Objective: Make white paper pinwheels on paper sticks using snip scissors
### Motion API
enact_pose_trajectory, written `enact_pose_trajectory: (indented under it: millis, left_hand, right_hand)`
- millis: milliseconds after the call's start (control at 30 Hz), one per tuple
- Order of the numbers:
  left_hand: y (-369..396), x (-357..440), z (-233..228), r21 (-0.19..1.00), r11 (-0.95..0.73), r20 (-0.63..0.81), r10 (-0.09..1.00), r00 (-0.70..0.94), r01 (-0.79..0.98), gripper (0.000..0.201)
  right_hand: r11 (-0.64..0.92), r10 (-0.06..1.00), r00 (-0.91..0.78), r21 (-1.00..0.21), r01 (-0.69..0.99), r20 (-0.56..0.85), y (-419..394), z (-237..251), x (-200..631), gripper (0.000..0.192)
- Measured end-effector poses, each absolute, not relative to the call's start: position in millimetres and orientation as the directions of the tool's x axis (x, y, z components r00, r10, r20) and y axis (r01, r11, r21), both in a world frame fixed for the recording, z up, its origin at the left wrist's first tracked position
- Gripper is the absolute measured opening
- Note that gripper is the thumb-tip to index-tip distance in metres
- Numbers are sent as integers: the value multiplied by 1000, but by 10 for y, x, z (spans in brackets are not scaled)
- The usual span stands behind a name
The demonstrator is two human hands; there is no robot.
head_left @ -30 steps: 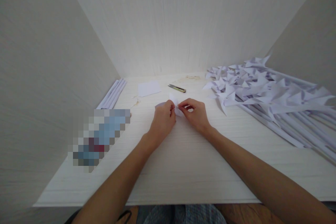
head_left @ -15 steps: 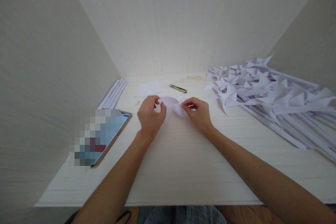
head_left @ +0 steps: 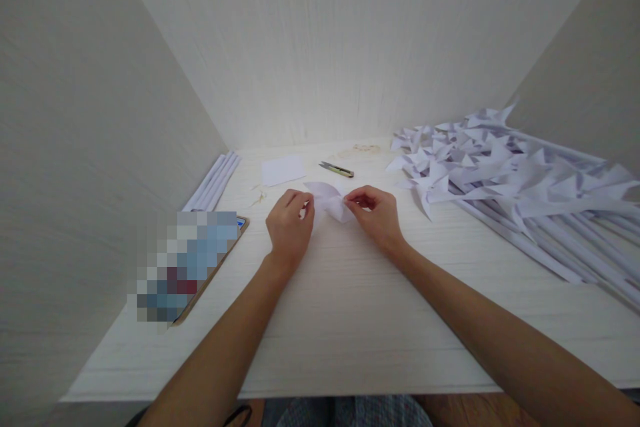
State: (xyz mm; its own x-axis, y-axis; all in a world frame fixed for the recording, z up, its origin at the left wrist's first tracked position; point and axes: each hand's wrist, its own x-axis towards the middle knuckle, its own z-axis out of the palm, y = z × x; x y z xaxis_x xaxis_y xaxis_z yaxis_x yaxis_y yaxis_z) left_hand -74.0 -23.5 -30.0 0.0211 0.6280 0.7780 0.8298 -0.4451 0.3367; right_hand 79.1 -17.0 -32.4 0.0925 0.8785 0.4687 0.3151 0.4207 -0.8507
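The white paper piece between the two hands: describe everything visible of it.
The white paper piece is small, thin and plain, with no print showing. It is bent into curved flaps rather than lying flat, and sits just above the pale wooden tabletop near its middle. The left hand pinches its left edge and the right hand pinches its right end. Its exact fold pattern cannot be made out.

Pale wood-grain walls point(head_left: 310, 47) enclose a white desk point(head_left: 350, 320).

Two hands, left hand point(head_left: 289, 227), right hand point(head_left: 375, 217), one folded paper piece point(head_left: 327, 200), one paper square point(head_left: 283, 169), one snips point(head_left: 337, 169), one phone point(head_left: 193, 267)
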Motion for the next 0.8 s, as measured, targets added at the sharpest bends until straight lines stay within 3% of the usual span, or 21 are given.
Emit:
enact_pose_trajectory:
  millis: [200, 400, 633, 800]
  left_hand:
    - [-204, -797, -301, 46, -510, 863, 453, 223, 859, 13]
    - [-223, -782, -282, -69, -483, 815, 477, 328, 873, 23]
    - [-229, -762, -304, -66, -445, 725, 593, 349, 893, 27]
    - [-246, -740, -274, 5, -435, 582, 733, 351, 900, 22]
  right_hand:
    - [444, 878, 60, -856, 265, 474, -181, -330, 790, 4]
    - [477, 868, 31, -851, 220, 495, -206, -329, 791, 4]
    - [501, 857, -10, -829, 251, 515, -211, -339, 794, 5]
    - [531, 830, -73, -745, 404, 552, -224, -318, 781, 10]
